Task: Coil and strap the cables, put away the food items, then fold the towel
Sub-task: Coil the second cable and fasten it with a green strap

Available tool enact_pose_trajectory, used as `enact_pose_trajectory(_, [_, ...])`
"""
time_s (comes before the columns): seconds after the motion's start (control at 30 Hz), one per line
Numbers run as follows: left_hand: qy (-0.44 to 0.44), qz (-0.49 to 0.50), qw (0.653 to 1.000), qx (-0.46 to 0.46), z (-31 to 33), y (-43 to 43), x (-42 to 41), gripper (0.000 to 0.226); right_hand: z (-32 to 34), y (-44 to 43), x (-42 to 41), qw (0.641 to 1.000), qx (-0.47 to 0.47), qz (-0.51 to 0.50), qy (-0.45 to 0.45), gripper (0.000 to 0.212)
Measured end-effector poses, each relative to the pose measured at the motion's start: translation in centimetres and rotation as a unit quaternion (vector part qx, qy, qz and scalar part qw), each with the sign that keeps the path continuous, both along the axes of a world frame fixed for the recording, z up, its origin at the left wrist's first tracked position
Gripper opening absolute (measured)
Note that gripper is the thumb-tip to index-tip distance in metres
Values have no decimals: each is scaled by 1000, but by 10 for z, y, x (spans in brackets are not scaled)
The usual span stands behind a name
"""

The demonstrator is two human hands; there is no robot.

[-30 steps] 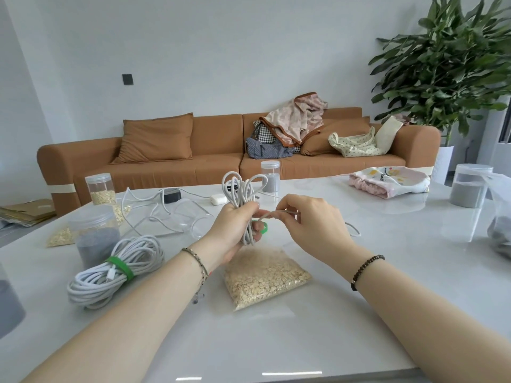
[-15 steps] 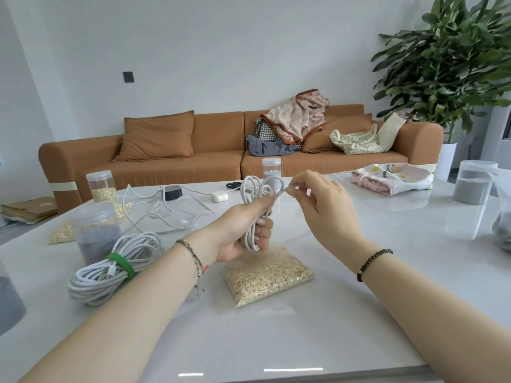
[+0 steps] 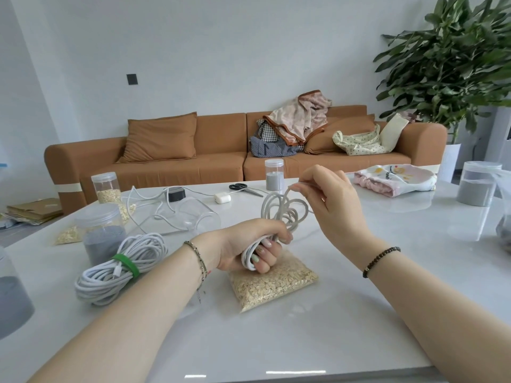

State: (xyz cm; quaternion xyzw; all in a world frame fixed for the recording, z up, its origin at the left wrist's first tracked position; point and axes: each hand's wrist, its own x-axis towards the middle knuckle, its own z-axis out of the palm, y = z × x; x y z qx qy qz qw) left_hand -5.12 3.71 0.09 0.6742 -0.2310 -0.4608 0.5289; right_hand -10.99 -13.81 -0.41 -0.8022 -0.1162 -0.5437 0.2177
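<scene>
the left hand (image 3: pixel 243 251) is closed in a fist around the lower part of a small white cable bundle (image 3: pixel 279 210), fingers curled tight over the strands. the loops of the bundle stand up above the fist. the right hand (image 3: pixel 331 208) is raised just beside those loops, its thumb and fingertips (image 3: pixel 300 186) pinching a strand of the same cable at the top while the other fingers bend loosely. both hands are held above the white table (image 3: pixel 345 313), directly over a clear bag of oats (image 3: pixel 276 284) that lies flat on it.

to the left of the bag lies a larger coiled white cable (image 3: pixel 119 269), bound with a green strap (image 3: pixel 126 265). just behind it stands a lidded jar of grey grains (image 3: pixel 103 233), and farther back a jar of oats (image 3: pixel 106 187). a loose white cable (image 3: pixel 154 210) trails over the table near a clear jar lying on its side (image 3: pixel 200 217) and a black adapter (image 3: pixel 177 194). a white charging case (image 3: pixel 223 198), scissors (image 3: pixel 244 187) and a small grey-filled jar (image 3: pixel 274 175) sit near the far edge. the rumpled towel (image 3: pixel 395 180) lies at the far right of the table, well apart from the hands, near a wide grey-filled jar (image 3: pixel 479 187). an orange sofa (image 3: pixel 215 150) stands behind.
</scene>
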Motion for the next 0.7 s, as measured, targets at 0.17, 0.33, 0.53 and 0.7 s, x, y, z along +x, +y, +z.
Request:
enact_pose_trajectory(0.17, [42,-107,993,-9,9,4,-1,18,2,-3,2,997,34,53,35,21])
enact_pose_trajectory(0.33, [89,-102,984,-118,11,7,-3,18,-4,-2,3,994,66,44,80,34])
enact_pose_trajectory(0.53, [4,28,968,-248,9,1,-2,23,-9,-3,8,988,46,22,148,18])
enact_pose_trajectory(0.7, [-66,109,940,-316,11,-1,-1,33,-11,1,7,983,58,29,173,25])
